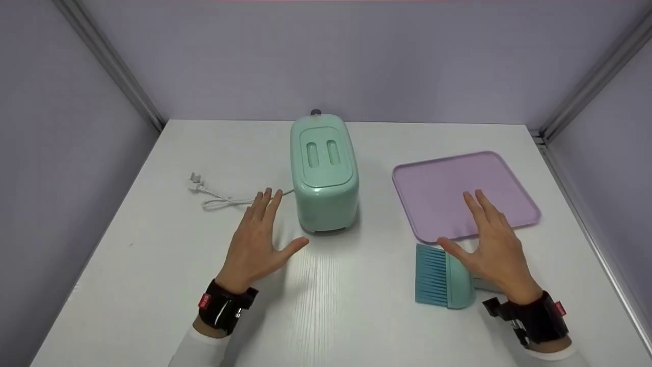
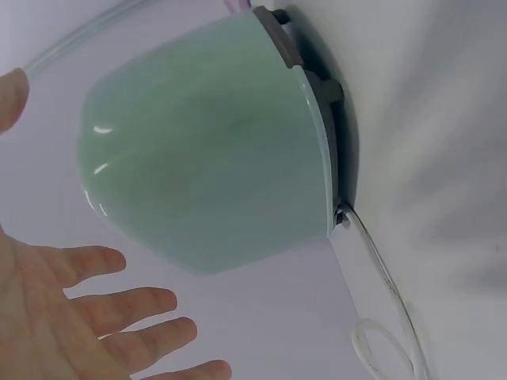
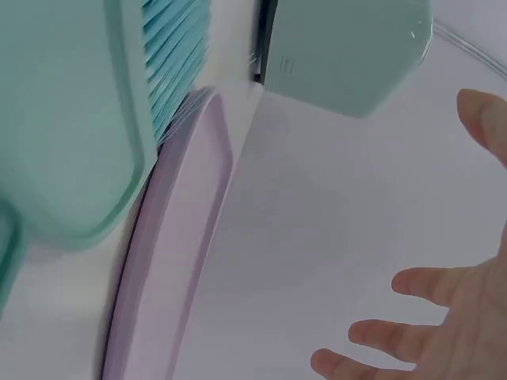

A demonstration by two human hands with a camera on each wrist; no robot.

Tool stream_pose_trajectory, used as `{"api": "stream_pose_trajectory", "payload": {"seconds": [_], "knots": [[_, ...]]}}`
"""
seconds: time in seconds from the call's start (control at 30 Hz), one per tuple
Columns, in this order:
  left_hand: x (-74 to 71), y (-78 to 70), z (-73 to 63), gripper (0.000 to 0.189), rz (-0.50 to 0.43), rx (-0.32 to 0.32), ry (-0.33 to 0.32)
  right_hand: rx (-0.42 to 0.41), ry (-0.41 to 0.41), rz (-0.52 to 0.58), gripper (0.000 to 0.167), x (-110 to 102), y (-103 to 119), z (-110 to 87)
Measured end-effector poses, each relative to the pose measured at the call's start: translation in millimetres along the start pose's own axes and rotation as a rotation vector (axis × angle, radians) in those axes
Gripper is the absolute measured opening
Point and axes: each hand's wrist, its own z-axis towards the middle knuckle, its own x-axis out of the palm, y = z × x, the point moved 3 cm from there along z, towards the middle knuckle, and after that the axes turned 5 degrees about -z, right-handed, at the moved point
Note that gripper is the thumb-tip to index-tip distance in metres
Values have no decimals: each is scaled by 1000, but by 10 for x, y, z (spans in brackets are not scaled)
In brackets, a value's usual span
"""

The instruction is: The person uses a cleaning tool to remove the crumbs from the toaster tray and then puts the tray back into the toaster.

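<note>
A mint-green toaster (image 1: 326,204) with a lid on top stands upright at the middle of the table; its side fills much of the left wrist view. My left hand (image 1: 254,250), fingers spread, hovers in front and to the left of it, touching nothing. On the right, my right hand (image 1: 494,250) is spread in the air above a green brush (image 1: 460,280) with teal bristles, and holds nothing. Part of the brush's handle is hidden under that hand. Behind the brush lies a flat lilac tray (image 1: 438,193), partly covered by the right fingertips in the head view.
A white cord with a plug (image 1: 195,182) lies loosely bundled left of the toaster and runs to its base. The white table (image 1: 127,285) is bounded by grey walls (image 1: 407,61) at the back and both sides.
</note>
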Motion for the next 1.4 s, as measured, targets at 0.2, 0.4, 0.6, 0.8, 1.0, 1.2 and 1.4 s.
{"api": "stream_pose_trajectory", "payload": {"seconds": [0.2,0.4,0.6,0.8,1.0,1.2,1.4], "knots": [[-42,-7,310,91,-79,85,-64,-10,4,269,80,111,249,355],[17,-40,634,89,-99,169,-80,15,66,659,60,231,660,670],[145,-59,846,89,-116,189,-63,213,202,1011,52,561,870,928],[277,-116,942,98,-41,210,1,486,359,1218,69,1035,914,1070],[336,-156,969,108,-31,238,-5,676,518,1318,86,1340,1026,1108],[357,-184,966,104,-58,272,-20,692,609,1392,86,1443,1125,1148],[358,-179,969,99,-66,265,3,725,628,1364,95,1472,1166,1160]]}}
